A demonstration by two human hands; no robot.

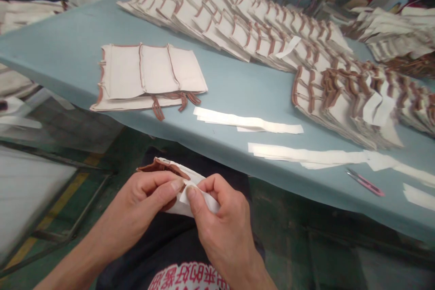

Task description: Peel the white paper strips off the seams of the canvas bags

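Left hand (142, 199), in the lap below the near edge of the blue-grey cloth-covered table (68, 50), pinches a cream fabric piece with brown edging (170, 170) between thumb and fingers. Right hand (220, 217) nips a small white slip (204, 202) against that piece, the two thumbs almost touching. Toward the table's left end lies a short flat stack of cream brown-trimmed pieces (149, 72). Along its front edge lie long white paper strips (248, 122), with pink-handled snips (365, 183) further right. Long fanned rows of cream pieces (238, 22) cover its back and right. By my judgement only the short stack looks set aside. The rows hold far more, and whether those are finished cannot be told.
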